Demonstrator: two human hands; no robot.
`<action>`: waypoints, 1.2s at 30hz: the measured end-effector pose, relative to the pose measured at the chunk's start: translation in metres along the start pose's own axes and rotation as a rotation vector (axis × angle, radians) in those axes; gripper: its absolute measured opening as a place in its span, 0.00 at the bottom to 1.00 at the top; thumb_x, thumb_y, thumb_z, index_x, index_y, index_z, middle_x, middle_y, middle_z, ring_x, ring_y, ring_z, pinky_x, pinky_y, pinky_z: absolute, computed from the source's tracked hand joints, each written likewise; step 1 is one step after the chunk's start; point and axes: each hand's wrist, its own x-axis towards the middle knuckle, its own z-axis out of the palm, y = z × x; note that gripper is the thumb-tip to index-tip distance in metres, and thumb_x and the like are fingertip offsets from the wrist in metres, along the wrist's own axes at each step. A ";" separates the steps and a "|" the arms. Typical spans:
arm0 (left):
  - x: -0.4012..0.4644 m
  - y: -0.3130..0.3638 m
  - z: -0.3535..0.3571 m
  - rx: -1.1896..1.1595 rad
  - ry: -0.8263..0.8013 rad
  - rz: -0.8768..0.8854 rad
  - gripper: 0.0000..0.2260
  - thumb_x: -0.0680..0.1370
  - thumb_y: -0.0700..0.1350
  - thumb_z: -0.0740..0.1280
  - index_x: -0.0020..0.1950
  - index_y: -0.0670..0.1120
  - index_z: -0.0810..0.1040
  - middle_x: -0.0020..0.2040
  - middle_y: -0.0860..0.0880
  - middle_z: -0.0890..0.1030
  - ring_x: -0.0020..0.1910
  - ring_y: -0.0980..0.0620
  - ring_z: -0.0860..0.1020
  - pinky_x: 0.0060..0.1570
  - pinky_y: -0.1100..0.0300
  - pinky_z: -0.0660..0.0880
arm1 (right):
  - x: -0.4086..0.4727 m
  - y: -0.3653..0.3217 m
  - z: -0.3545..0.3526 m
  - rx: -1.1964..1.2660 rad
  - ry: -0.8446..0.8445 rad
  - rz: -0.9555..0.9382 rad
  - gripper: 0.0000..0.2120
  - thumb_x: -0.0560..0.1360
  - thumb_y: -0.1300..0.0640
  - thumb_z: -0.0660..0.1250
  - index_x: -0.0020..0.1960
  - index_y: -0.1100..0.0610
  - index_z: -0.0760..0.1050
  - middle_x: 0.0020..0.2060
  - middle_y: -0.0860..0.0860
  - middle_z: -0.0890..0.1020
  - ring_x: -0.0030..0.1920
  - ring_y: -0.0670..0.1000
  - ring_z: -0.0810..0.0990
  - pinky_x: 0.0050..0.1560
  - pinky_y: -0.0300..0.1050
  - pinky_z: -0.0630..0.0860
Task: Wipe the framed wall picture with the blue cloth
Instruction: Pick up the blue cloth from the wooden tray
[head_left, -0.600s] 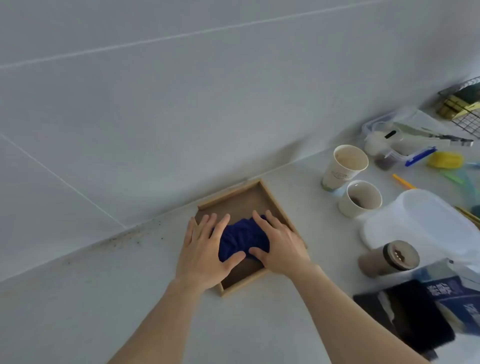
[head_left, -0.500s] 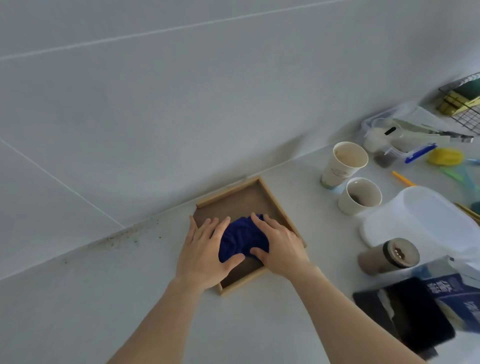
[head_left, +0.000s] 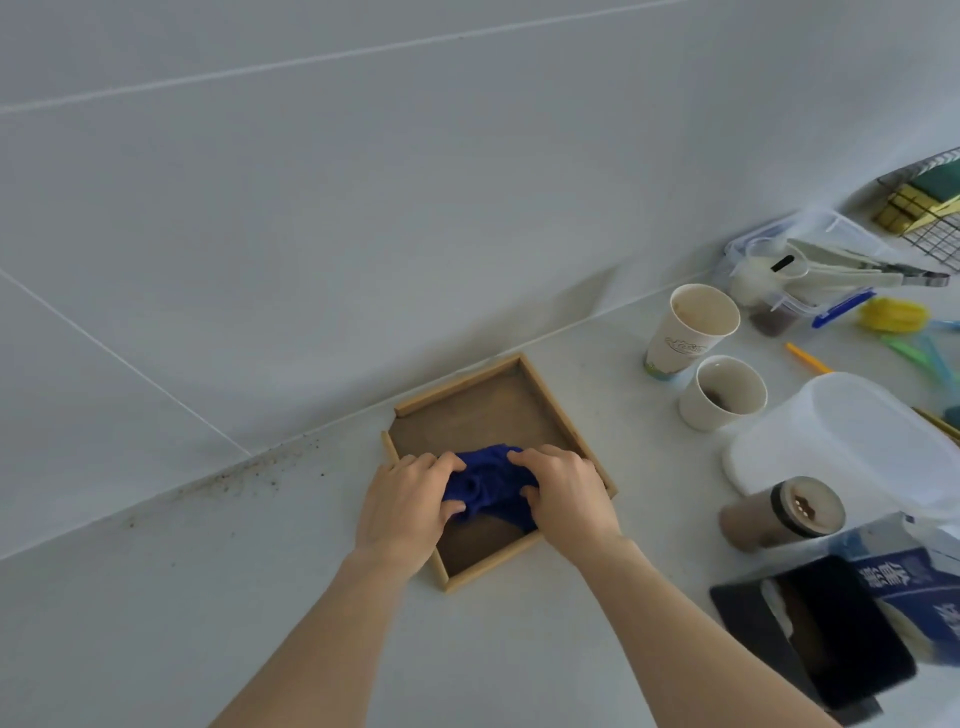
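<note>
From my seat I have the frame (head_left: 498, 415) lying flat on the pale counter (head_left: 156, 623), face-down or hollow side up, its far edge close to the wall (head_left: 363, 208) at twelve o'clock. The blue cloth (head_left: 485, 480) sits bunched inside it, toward the six o'clock half of the brown panel. My left hand (head_left: 405, 506) has its fingers curled around the cloth's nine o'clock side, and my right hand (head_left: 566, 493) is curled on its three o'clock side, so both are gripping the same wad between them. The risk I see is the frame skating: it is light, nothing pins it, and a hard stroke toward three o'clock could drive it into the two paper cups (head_left: 696, 358) standing near that side, the nearer of which looks to have dark residue in it. A bunched cloth also covers little, so the corners may get missed. The top-left corner joint of the frame looks open, and dragging fabric across it could snag. I cannot see the panel under my hands or the cloth, nor whether this side is the picture's face or its back. The clutter at three to four o'clock is partly cut off by the edge of view.
</note>
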 end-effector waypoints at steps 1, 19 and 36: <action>0.000 0.000 -0.003 -0.008 0.006 0.001 0.20 0.79 0.54 0.70 0.70 0.54 0.72 0.63 0.54 0.82 0.61 0.51 0.78 0.61 0.56 0.71 | 0.000 -0.001 -0.003 0.001 0.007 -0.003 0.23 0.81 0.64 0.66 0.74 0.50 0.74 0.59 0.52 0.83 0.56 0.57 0.82 0.56 0.52 0.81; -0.027 0.014 -0.096 -0.022 0.208 -0.016 0.18 0.77 0.49 0.73 0.67 0.54 0.78 0.62 0.56 0.84 0.61 0.49 0.80 0.62 0.56 0.72 | -0.019 -0.046 -0.078 0.016 0.162 -0.125 0.24 0.77 0.65 0.66 0.71 0.51 0.77 0.58 0.53 0.84 0.55 0.61 0.82 0.52 0.54 0.78; -0.112 0.026 -0.193 0.035 0.419 -0.069 0.15 0.80 0.48 0.68 0.67 0.53 0.78 0.59 0.53 0.84 0.57 0.46 0.79 0.57 0.57 0.68 | -0.071 -0.123 -0.151 0.003 0.264 -0.290 0.24 0.78 0.63 0.64 0.73 0.48 0.75 0.58 0.53 0.83 0.54 0.62 0.81 0.52 0.53 0.78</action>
